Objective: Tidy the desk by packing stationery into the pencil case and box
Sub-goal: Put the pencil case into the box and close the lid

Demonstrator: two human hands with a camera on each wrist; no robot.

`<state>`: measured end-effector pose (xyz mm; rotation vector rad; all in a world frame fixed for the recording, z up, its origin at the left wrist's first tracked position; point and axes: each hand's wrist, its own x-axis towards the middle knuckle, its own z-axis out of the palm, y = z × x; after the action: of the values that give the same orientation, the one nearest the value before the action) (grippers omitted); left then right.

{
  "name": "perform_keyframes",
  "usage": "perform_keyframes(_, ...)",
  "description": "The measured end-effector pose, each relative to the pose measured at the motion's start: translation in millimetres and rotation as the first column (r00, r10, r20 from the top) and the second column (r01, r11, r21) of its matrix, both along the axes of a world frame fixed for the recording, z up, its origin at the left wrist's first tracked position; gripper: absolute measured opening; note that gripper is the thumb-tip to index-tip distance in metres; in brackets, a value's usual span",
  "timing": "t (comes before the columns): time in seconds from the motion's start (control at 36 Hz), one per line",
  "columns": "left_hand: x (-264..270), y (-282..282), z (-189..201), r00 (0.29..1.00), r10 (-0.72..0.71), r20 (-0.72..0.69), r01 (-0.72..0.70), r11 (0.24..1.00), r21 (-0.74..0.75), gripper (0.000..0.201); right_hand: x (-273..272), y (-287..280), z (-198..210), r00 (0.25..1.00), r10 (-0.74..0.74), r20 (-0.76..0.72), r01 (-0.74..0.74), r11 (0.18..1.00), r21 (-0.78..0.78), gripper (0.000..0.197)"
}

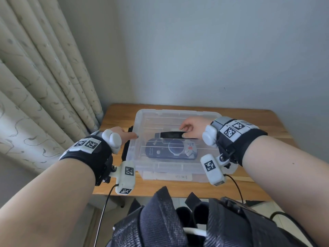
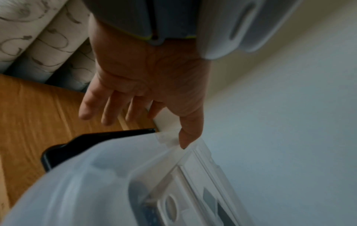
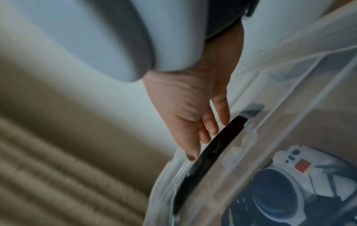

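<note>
Head view: clear plastic box (image 1: 142,120) on wooden desk (image 1: 249,120), pencil case (image 1: 171,148) inside. Right hand (image 1: 193,126) pinching black latch (image 1: 171,134).
Left wrist view: left hand (image 2: 146,85) relaxed, fingers straight, thumb on box rim.
Right wrist view: fingertips (image 3: 212,130) on latch.

1. Head view: soft, even daylight; faint shadows; sharp centre; wide-angle bending at edges.
2. Left wrist view: dim, soft focus; box (image 2: 81,191) blurred close up.
3. Right wrist view: motion-blurred; curtain (image 3: 58,175) smeared.

Clear lidded box (image 1: 170,166) on desk holds astronaut-print pencil case (image 1: 170,148) lying flat.
</note>
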<state>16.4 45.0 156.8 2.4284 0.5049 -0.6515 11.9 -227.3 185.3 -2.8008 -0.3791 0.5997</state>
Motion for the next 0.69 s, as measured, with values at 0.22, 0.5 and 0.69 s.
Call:
perform_keyframes(0.22,-2.8,8.4,-4.6,0.968,0.206,-0.143,-0.230,0.956,-0.183,0.063,7.4,-57.0,0.9,0.932,-0.338,0.129,0.335,0.941,0.051,0.064)
perform_keyframes(0.5,15.5,1.5,7.0,0.956,0.265,-0.128,-0.284,0.946,-0.159,0.060,16.0,-92.9,-22.1,0.569,-0.740,-0.358,0.804,0.592,0.053,0.081)
perform_keyframes(0.69,32.7,-3.6,25.4,0.944,0.288,-0.164,-0.311,0.940,-0.141,0.047,53.8,-90.8,-6.6,0.564,-0.665,-0.490,0.801,0.584,0.130,0.088)
